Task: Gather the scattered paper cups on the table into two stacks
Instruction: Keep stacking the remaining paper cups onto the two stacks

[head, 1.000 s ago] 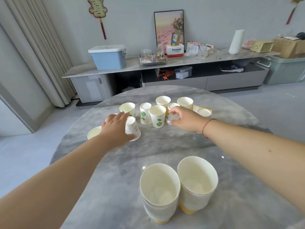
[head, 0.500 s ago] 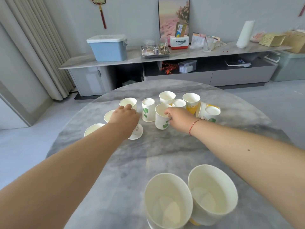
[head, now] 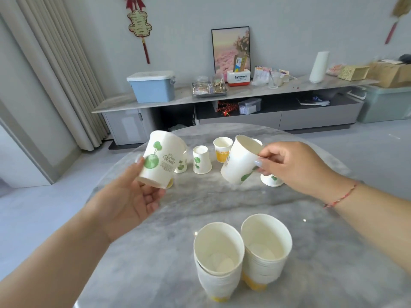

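Note:
My left hand holds a white paper cup with green print above the round grey marble table, tilted with its mouth up and away. My right hand pinches the rim of a second green-print cup, tilted mouth up and to the right. Two stacks of nested cups stand near me: the left stack and the right stack. Farther back sit an upside-down green-print cup, an upright yellow-print cup, another upside-down cup under my right hand, and a cup partly hidden behind the left one.
Beyond the table runs a long low grey cabinet carrying a blue lidded bin, a tray of small items, a framed picture and a white cylinder. Curtains hang at the left.
Both hands have lifted a cup each off the table and drawn back toward me. My view has tilted upward, so the two stacks sit lower and the cabinet shows more.

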Tool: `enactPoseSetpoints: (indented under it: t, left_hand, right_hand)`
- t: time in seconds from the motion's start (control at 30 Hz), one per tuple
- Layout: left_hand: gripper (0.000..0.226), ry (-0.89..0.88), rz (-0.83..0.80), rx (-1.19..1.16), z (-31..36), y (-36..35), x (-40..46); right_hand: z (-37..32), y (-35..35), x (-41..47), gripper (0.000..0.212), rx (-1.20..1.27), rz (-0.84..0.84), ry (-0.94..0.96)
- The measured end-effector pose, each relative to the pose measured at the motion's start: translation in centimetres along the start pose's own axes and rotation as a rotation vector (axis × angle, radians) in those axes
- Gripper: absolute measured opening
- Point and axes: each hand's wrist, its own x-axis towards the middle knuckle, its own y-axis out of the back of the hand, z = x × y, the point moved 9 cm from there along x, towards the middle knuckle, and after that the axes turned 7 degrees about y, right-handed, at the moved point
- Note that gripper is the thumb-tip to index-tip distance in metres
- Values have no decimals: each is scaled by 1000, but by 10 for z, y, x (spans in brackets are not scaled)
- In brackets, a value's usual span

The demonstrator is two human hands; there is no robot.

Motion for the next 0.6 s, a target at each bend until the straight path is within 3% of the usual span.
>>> enactPoseSetpoints:
  t: [0.07, 0.17, 0.23, 0.33, 0.4, 0.47, 0.6]
  left_hand:
    - [73, -19, -157, -96, -5, -15, -17]
    - [82, -110, -230, -100, -10, -28, -35]
    - [75, -204, -220, 4, -11, -37, -45]
    - [64, -347, -275, 297, -14, -66, -63]
    - [55, -380, -266, 450, -20, -75, -67]
    - [52, -367, -208, 545, -29, -77, -65]
    - [79, -371, -98, 752, -46, -76, -57]
  right_hand:
    - [-19, 18, -20, 6, 77, 44, 29]
    - [-47, 40, -54, 9, 222, 107, 102]
    - [-60, 49, -76, 12, 269, 125, 154]
    - [-69, 44, -98, 15, 50, 58, 306]
    - [-69, 32, -104, 15, -83, -10, 382]
    - [-63, 18, -107, 29, -117, -77, 388]
    - [-57, 9, -111, 46, -51, -116, 357]
